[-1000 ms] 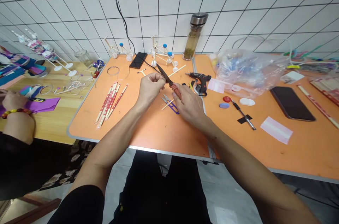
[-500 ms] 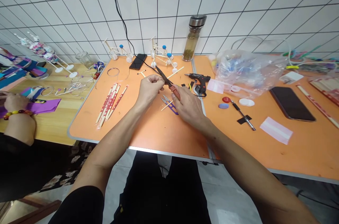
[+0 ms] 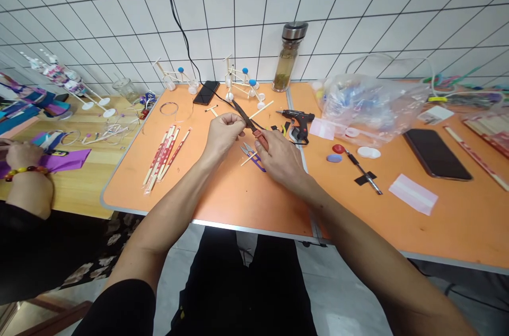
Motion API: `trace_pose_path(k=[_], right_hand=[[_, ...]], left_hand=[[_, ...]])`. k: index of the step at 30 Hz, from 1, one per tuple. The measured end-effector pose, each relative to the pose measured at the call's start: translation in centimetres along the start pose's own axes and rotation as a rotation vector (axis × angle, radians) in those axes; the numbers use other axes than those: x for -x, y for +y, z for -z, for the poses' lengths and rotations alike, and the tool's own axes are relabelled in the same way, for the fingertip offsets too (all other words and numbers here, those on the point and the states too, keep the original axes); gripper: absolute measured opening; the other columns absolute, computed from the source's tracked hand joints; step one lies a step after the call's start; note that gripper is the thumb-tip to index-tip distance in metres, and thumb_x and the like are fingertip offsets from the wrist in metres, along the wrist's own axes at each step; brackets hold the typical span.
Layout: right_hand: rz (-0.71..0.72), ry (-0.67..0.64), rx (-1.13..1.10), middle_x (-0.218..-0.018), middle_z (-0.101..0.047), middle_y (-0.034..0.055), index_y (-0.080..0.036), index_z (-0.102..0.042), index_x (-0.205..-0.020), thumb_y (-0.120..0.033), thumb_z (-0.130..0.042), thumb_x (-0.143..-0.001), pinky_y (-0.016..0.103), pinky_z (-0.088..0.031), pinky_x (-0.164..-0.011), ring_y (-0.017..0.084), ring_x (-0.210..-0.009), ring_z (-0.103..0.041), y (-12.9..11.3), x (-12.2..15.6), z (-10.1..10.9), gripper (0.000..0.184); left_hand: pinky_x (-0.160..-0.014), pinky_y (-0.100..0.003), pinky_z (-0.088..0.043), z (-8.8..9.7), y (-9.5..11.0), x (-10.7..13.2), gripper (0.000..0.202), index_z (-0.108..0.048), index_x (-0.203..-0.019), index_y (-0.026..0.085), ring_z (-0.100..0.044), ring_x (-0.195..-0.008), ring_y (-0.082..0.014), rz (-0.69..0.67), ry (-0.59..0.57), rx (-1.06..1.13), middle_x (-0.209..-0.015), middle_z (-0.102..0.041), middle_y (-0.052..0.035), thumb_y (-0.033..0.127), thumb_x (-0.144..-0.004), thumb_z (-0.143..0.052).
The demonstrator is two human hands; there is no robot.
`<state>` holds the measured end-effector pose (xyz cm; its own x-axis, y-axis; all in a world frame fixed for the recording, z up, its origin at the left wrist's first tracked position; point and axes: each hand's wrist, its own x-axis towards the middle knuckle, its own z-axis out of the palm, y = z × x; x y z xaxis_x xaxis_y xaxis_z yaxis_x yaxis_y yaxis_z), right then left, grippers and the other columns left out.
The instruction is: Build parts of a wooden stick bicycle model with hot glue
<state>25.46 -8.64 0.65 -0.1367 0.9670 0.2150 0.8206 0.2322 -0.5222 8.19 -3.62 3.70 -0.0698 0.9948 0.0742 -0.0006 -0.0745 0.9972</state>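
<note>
My right hand [image 3: 283, 158] is wrapped round the reddish-brown handle of a knife [image 3: 243, 116]; its dark blade points up and left, away from me. Close against the blade, my left hand [image 3: 223, 135] is closed in a pinch, and whatever lies between its fingertips is too small or hidden to make out. Below the blade lie purple-handled thread snips [image 3: 256, 158] with a short thin stick across them. A pale stick [image 3: 261, 109] rests beyond the knife, and a small T-shaped stick piece [image 3: 212, 110] lies beyond my left hand.
Wrapped chopsticks [image 3: 163, 158] lie at left. Stick models with blue balls [image 3: 245, 70] stand at the back near a phone [image 3: 207, 93] and glass bottle [image 3: 287, 58]. At right are a glue gun [image 3: 297, 118], plastic bag [image 3: 369, 105] and pen [image 3: 362, 170]. Another person's hand [image 3: 24, 155] is far left.
The view has shifted very slightly. Both hands keep nearly the same pose at the knife, with no clear change in what they hold.
</note>
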Motion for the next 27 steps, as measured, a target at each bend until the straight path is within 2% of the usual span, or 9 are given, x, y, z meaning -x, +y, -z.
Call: trace_pose_path(k=[6, 8, 12, 14, 20, 27], right_hand=[[0.041, 0.037, 0.063, -0.127, -0.08, 0.0176, -0.02, -0.076, -0.125, -0.038, -0.05, -0.113, 0.052, -0.052, -0.103, 0.04, -0.122, -0.069, 0.4, -0.3, 0.0, 0.034], [0.047, 0.032, 0.059, -0.125, -0.081, 0.0183, -0.019, -0.077, -0.122, -0.036, -0.05, -0.112, 0.051, -0.052, -0.104, 0.04, -0.121, -0.069, 0.5, -0.4, 0.1, 0.033], [-0.044, -0.07, -0.034, -0.131, -0.081, 0.0183, -0.02, -0.074, -0.129, -0.036, -0.05, -0.112, 0.045, -0.053, -0.089, 0.04, -0.119, -0.074, 0.3, -0.4, 0.4, 0.034], [-0.074, -0.107, -0.062, -0.133, -0.081, 0.0184, -0.019, -0.074, -0.132, -0.036, -0.051, -0.112, 0.044, -0.053, -0.088, 0.04, -0.12, -0.075, 0.1, -0.4, 0.6, 0.034], [-0.026, -0.14, -0.116, -0.148, -0.077, 0.019, -0.015, -0.072, -0.14, -0.026, -0.05, -0.113, 0.044, -0.053, -0.111, 0.037, -0.137, -0.072, 0.1, -0.4, 0.4, 0.037], [-0.006, -0.144, -0.105, -0.148, -0.077, 0.0187, -0.014, -0.072, -0.141, -0.023, -0.047, -0.114, 0.042, -0.052, -0.113, 0.036, -0.138, -0.071, 0.0, -0.3, 0.3, 0.038]], left_hand=[[-0.053, -0.021, -0.04, -0.1, -0.4, -0.1, 0.007, -0.068, -0.062, 0.02, -0.054, -0.053, -0.0099, 0.024, -0.013, 0.007, -0.057, -0.066, 0.0005, 0.016, -0.068, -0.066], [-0.053, -0.021, -0.04, -0.1, -0.7, -0.1, 0.007, -0.07, -0.063, 0.02, -0.055, -0.054, -0.0101, 0.021, -0.023, 0.0, -0.059, -0.067, -0.0001, 0.018, -0.069, -0.067], [-0.053, -0.021, -0.04, -0.1, -1.2, -0.3, 0.007, -0.073, -0.065, 0.02, -0.057, -0.056, -0.0109, 0.017, -0.034, -0.024, -0.061, -0.069, -0.0009, 0.02, -0.07, -0.068], [-0.053, -0.021, -0.04, -0.1, -1.4, -0.3, 0.007, -0.073, -0.064, 0.02, -0.057, -0.055, -0.0107, 0.022, -0.035, -0.032, -0.061, -0.069, -0.0012, 0.02, -0.069, -0.068], [-0.053, -0.021, -0.039, 0.0, -1.4, -0.4, 0.008, -0.073, -0.064, 0.019, -0.057, -0.056, -0.0106, 0.043, -0.042, -0.043, -0.063, -0.069, -0.0016, 0.022, -0.067, -0.066], [-0.055, -0.021, -0.038, -0.1, -1.3, -0.3, 0.007, -0.07, -0.063, 0.019, -0.054, -0.055, -0.0106, 0.053, -0.049, -0.047, -0.058, -0.065, -0.0007, 0.023, -0.067, -0.066]])
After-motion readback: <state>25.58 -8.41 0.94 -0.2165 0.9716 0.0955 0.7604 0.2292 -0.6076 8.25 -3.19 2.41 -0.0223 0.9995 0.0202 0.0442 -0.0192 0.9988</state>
